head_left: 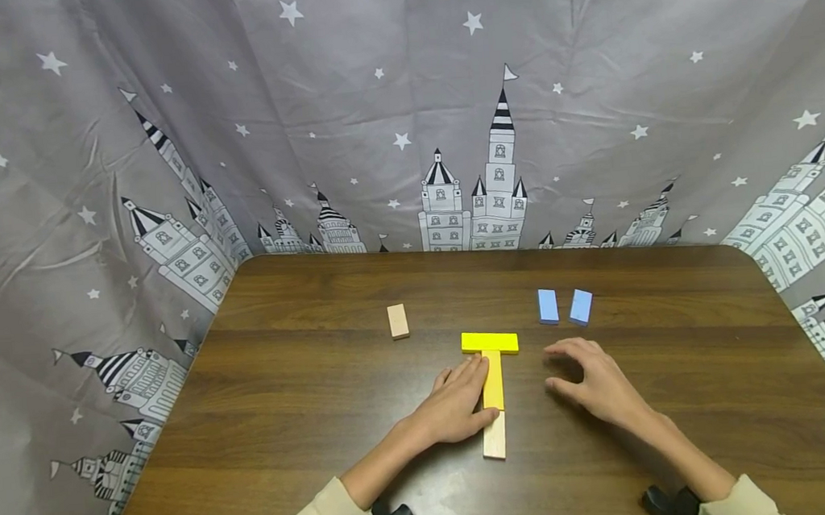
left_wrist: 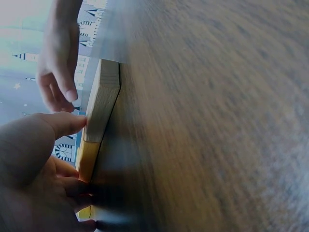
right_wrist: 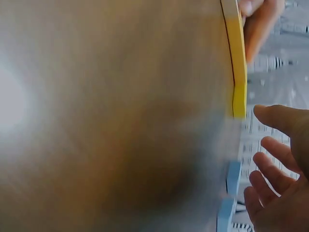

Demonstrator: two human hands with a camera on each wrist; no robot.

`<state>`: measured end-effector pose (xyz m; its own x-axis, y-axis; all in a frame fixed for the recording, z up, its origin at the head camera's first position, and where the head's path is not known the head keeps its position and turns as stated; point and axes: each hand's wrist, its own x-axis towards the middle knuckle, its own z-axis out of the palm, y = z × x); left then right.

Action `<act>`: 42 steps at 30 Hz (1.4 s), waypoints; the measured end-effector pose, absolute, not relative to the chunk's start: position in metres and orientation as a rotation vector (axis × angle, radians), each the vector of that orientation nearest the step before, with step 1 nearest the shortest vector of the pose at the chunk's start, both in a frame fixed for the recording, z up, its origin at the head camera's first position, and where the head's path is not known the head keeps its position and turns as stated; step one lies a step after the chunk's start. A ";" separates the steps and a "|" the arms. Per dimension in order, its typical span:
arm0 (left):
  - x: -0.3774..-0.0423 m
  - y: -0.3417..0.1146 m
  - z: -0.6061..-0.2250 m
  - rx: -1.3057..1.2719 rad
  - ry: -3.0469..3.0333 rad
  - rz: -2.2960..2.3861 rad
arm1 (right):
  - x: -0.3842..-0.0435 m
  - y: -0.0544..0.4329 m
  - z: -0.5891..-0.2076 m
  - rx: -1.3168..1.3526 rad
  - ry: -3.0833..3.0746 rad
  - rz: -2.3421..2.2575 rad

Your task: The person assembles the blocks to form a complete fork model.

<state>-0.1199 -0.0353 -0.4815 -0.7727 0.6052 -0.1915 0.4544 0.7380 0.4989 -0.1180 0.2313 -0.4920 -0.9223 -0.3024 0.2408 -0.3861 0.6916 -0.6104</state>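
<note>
A bright yellow block [head_left: 489,343] lies crosswise at the top of a column, forming a T shape. Below it runs an orange-yellow block [head_left: 492,380], and a pale wooden block [head_left: 494,435] continues the line toward the near edge. My left hand [head_left: 456,403] rests along the column's left side, fingertips on the orange-yellow block and thumb at its seam with the pale one. To the right, my right hand [head_left: 597,380] hovers over the table with parted, slightly bent fingers and holds nothing. In the right wrist view its fingers [right_wrist: 273,171] are spread.
Two blue blocks [head_left: 548,307] [head_left: 580,307] lie beyond my right hand. A small tan block [head_left: 398,322] sits at the back, left of the T. The brown wooden table [head_left: 304,363] ends at a grey curtain [head_left: 343,117] printed with castles and stars.
</note>
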 end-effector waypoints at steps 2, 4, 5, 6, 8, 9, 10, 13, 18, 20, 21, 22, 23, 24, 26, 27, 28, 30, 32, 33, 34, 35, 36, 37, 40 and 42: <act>-0.120 -0.035 -0.482 0.825 2.599 0.612 | -0.130 0.239 -0.490 0.576 -2.773 1.019; -0.120 -0.035 -0.482 0.827 2.599 0.608 | -0.142 0.245 -0.488 0.586 -2.768 1.004; -0.120 -0.035 -0.482 0.828 2.599 0.607 | -0.148 0.248 -0.487 0.592 -2.774 1.002; -0.120 -0.035 -0.483 0.827 2.600 0.604 | -0.154 0.251 -0.487 0.598 -2.779 0.999; -0.120 -0.035 -0.483 0.827 2.600 0.601 | -0.166 0.256 -0.486 0.599 -2.805 0.979; -0.120 -0.035 -0.483 0.826 2.599 0.602 | -0.172 0.258 -0.485 0.598 -2.820 0.970; -0.120 -0.035 -0.483 0.824 2.597 0.605 | -0.177 0.259 -0.484 0.596 -2.838 0.959; -0.120 -0.035 -0.482 0.821 2.592 0.610 | -0.191 0.264 -0.483 0.584 -2.875 0.923; -0.119 -0.035 -0.481 0.820 2.588 0.616 | -0.211 0.269 -0.485 0.585 -2.914 0.875; -0.119 -0.035 -0.481 0.819 2.588 0.617 | -0.217 0.269 -0.485 0.587 -2.936 0.859; -0.119 -0.035 -0.481 0.818 2.587 0.618 | -0.219 0.269 -0.486 0.588 -2.947 0.851; -0.119 -0.035 -0.480 0.818 2.586 0.618 | -0.221 0.269 -0.486 0.587 -2.957 0.847; -0.119 -0.035 -0.480 0.819 2.585 0.620 | -0.222 0.270 -0.486 0.588 -2.966 0.840; -0.119 -0.035 -0.480 0.819 2.584 0.621 | -0.223 0.270 -0.486 0.591 -2.974 0.838; -0.119 -0.035 -0.480 0.818 2.582 0.625 | -0.226 0.269 -0.486 0.598 -2.982 0.834; -0.119 -0.035 -0.480 0.818 2.583 0.625 | -0.227 0.269 -0.486 0.602 -2.987 0.828; -0.119 -0.035 -0.481 0.818 2.582 0.624 | -0.228 0.269 -0.485 0.604 -2.991 0.823; -0.119 -0.035 -0.481 0.816 2.584 0.625 | -0.229 0.269 -0.485 0.604 -3.001 0.806; -0.119 -0.035 -0.481 0.814 2.586 0.623 | -0.230 0.268 -0.484 0.607 -3.011 0.791; -0.119 -0.036 -0.481 0.813 2.587 0.621 | -0.231 0.268 -0.484 0.610 -3.015 0.785; -0.119 -0.035 -0.481 0.814 2.586 0.623 | -0.231 0.267 -0.484 0.610 -3.016 0.786; -0.119 -0.035 -0.481 0.815 2.586 0.625 | -0.232 0.267 -0.484 0.607 -3.018 0.790; -0.119 -0.035 -0.481 0.816 2.586 0.625 | -0.232 0.267 -0.483 0.604 -3.020 0.796; -0.119 -0.035 -0.482 0.817 2.586 0.623 | -0.232 0.267 -0.483 0.601 -3.021 0.806; -0.120 -0.035 -0.482 0.816 2.588 0.622 | -0.233 0.266 -0.485 0.583 -3.021 0.812; -0.120 -0.036 -0.482 0.814 2.593 0.615 | -0.234 0.264 -0.485 0.571 -3.020 0.800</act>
<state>-0.1200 -0.0356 -0.4824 -0.7722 0.6035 -0.1991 0.4497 0.7403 0.4998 -0.2343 0.2640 -0.4854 -0.9347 -0.3506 0.0580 -0.3334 0.8085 -0.4850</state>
